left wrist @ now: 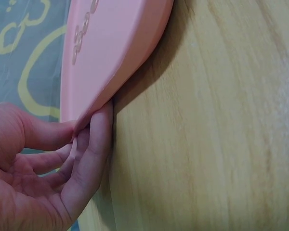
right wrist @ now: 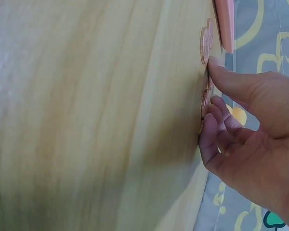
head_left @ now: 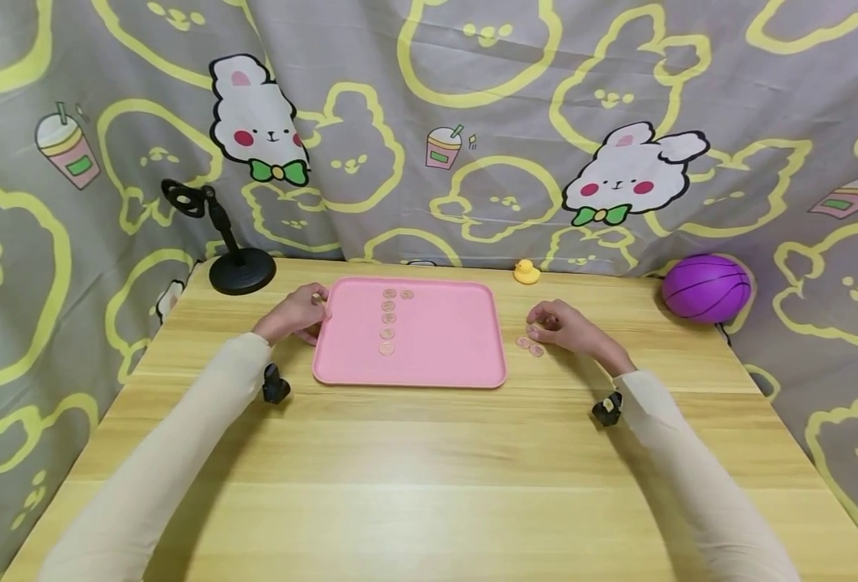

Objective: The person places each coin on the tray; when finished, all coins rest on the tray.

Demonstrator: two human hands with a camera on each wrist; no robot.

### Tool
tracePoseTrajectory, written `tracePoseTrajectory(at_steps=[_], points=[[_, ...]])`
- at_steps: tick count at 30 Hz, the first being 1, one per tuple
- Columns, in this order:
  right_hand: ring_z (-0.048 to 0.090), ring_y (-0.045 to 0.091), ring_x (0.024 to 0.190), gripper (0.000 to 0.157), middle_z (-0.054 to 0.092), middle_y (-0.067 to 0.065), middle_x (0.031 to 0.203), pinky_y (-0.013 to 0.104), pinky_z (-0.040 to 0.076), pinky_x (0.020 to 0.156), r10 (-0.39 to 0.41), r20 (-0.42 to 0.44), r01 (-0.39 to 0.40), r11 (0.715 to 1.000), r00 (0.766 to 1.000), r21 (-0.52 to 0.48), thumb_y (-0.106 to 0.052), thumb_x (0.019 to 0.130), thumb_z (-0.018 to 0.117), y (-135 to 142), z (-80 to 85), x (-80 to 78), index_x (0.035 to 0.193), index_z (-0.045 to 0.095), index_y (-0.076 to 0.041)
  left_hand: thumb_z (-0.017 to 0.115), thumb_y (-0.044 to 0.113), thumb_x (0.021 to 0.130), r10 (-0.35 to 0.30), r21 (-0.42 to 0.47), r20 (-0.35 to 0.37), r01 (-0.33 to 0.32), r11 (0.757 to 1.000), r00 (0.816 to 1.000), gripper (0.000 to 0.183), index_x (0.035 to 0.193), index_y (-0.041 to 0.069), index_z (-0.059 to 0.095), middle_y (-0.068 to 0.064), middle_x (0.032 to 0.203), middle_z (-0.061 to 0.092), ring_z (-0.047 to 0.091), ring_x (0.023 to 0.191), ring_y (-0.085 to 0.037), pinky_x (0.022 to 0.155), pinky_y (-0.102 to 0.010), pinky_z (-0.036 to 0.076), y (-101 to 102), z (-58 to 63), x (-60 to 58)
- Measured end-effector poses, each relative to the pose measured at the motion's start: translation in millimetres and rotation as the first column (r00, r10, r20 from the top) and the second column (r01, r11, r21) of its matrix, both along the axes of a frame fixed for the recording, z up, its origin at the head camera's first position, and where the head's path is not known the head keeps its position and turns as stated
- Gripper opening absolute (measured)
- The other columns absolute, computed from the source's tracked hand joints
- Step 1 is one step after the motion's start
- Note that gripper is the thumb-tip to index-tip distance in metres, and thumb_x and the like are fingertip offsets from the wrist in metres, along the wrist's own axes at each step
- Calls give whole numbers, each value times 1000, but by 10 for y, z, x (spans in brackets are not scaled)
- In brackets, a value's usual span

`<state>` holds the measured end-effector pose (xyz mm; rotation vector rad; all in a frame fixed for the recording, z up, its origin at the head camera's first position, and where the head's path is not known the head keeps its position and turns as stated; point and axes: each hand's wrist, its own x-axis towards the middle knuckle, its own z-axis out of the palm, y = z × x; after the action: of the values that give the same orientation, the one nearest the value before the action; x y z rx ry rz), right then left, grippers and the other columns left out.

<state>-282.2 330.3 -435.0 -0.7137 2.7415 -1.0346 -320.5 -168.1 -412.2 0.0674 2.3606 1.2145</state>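
Note:
My left hand [head_left: 299, 314] pinches the left rim of a pink tray [head_left: 458, 339], thumb over the edge and fingers beneath, as the left wrist view shows. On the tray, several coin-like copper discs [head_left: 387, 333] form a column, with one more disc [head_left: 407, 294] beside the top one. My right hand [head_left: 567, 326] is low over the table just right of the tray. Around its fingertips lie several more such discs [right wrist: 204, 45] on the wood. A gap shows between thumb and fingers, with the fingertips right at the discs; part of these is hidden behind the hand.
Behind the tray, a yellow rubber duck [head_left: 526, 272] stands near the table's back edge. A black stand [head_left: 243, 271] with a round base is at the back left, and a purple ball [head_left: 707, 288] at the back right. A patterned curtain [head_left: 370, 48] surrounds the wooden table [head_left: 429, 485].

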Motion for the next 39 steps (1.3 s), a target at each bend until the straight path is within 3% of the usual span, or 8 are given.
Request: tracePoseTrajectory(at_steps=[7, 14, 21, 26, 30, 34, 39], points=[[55, 25, 87, 16, 66, 23, 102, 32, 46, 78, -5, 23, 5, 1000, 1000, -15, 3, 96, 71, -26, 7, -1, 109, 64, 8, 48, 2, 101, -11, 8, -10, 11, 1000, 1000, 44, 143, -8, 38, -21, 109, 52, 65, 81, -22, 66, -37, 65, -10, -2, 8], [55, 23, 87, 10, 64, 18, 96, 29, 45, 78, -48, 18, 47, 998, 999, 47, 0, 98, 70, -35, -22, 6, 104, 64, 6, 47, 0, 101, -11, -4, -21, 11, 1000, 1000, 44, 143, -8, 38, -21, 108, 53, 64, 81, -22, 65, -36, 65, -2, 1, 14], [60, 27, 90, 25, 65, 20, 98, 31, 50, 80, -123, 24, 120, 989, 992, 89, -3, 95, 75, -26, 14, 50, 110, 60, 10, 46, 1, 101, -11, -8, -23, 10, 1000, 1000, 44, 143, -8, 37, -20, 106, 53, 65, 79, -22, 65, -35, 64, 7, -10, 16], [61, 26, 91, 19, 67, 18, 97, 27, 51, 79, -109, 27, 107, 992, 994, 67, -5, 96, 75, -10, 18, 57, 106, 64, 7, 47, 2, 102, -5, -14, -33, 5, 1000, 999, 42, 143, -7, 39, -21, 109, 51, 63, 83, -23, 64, -35, 64, -9, 2, 29], [61, 21, 86, 17, 67, 17, 96, 21, 52, 73, -143, 48, 142, 989, 989, 37, -7, 96, 76, 13, -16, 62, 105, 66, 4, 47, 3, 103, -2, -12, -42, 1, 1000, 999, 43, 143, -7, 39, -21, 110, 49, 62, 84, -24, 64, -36, 65, -4, -2, 32], [59, 18, 80, 18, 67, 16, 94, 21, 53, 65, -170, 95, 169, 985, 981, 10, -10, 96, 77, 37, -42, 48, 104, 68, 3, 47, 4, 103, 2, -36, -60, -4, 999, 998, 44, 145, -9, 40, -22, 108, 52, 65, 81, -24, 64, -37, 65, 6, -9, 36], [58, 16, 79, 17, 66, 15, 92, 20, 52, 65, -147, 107, 147, 989, 983, 6, -9, 95, 77, 41, -41, 16, 102, 68, 4, 48, 4, 103, -1, -74, -100, -6, 997, 995, 46, 145, -12, 41, -24, 107, 58, 68, 85, -28, 66, -37, 65, 22, 12, 76]])
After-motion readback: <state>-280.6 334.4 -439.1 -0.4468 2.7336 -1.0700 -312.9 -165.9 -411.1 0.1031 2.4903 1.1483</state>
